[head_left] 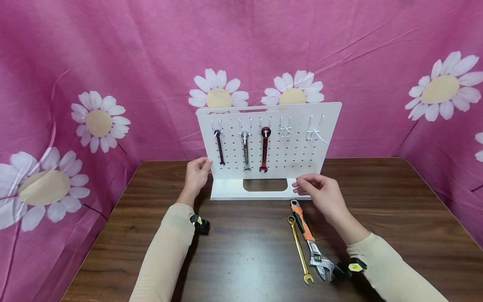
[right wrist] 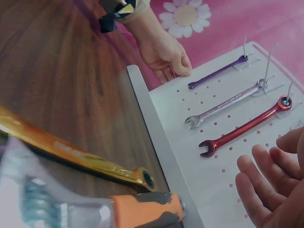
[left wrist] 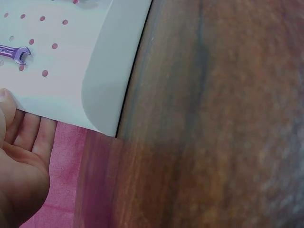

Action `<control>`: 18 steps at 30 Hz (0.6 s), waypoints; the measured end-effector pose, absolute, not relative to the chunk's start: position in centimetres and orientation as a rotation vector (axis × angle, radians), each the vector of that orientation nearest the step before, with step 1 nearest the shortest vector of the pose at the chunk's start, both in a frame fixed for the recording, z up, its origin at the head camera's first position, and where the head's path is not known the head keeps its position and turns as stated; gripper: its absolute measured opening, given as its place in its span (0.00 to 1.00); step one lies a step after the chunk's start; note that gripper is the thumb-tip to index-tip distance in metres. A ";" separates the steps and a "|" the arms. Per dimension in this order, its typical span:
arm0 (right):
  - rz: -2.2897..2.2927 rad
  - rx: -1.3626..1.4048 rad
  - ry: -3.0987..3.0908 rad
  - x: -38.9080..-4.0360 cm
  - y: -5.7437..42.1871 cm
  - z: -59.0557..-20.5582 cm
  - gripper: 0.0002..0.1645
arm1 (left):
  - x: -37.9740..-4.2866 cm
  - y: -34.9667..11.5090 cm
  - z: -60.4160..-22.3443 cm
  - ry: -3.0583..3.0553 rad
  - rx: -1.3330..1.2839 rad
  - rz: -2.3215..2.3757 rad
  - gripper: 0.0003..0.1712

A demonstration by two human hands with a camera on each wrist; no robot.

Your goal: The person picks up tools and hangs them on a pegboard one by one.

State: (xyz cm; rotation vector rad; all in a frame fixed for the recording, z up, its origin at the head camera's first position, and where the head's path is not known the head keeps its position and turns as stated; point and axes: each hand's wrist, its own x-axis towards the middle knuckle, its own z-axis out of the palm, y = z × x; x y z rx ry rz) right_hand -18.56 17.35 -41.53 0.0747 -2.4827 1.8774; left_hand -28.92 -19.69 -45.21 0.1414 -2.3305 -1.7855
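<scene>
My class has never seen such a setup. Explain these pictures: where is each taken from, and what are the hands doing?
No machine here: a person works bare-handed. The wide picture comes from a camera worn on the head; the other two are taken from the left and right wrists. The left hand holds the edge of a white pegboard, on which a purple wrench, a silver wrench and a red wrench hang. The right hand, fingers loose, is in front of the board and appears to hold nothing. On the wooden table lie a gold wrench and an orange-handled adjustable wrench.
</scene>
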 end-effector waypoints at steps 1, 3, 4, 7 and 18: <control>1.870 0.083 -2.487 -18.3 17.4 -41.6 0.19 | -28.9 -19.7 -45.2 -2.327 0.138 -1.785 0.13; 1.851 0.098 -2.506 -17.8 17.6 -41.7 0.19 | -29.0 -19.7 -45.3 -2.318 0.127 -1.780 0.12; 1.845 0.103 -2.516 -17.6 17.7 -41.8 0.19 | -29.0 -19.7 -45.4 -2.313 0.120 -1.776 0.12; 1.848 0.112 -2.536 -16.9 18.0 -42.1 0.20 | -29.1 -19.7 -45.5 -2.292 0.098 -1.778 0.12; 1.837 0.107 -2.628 -15.0 18.8 -42.8 0.17 | -29.1 -19.7 -45.6 -2.281 0.090 -1.783 0.12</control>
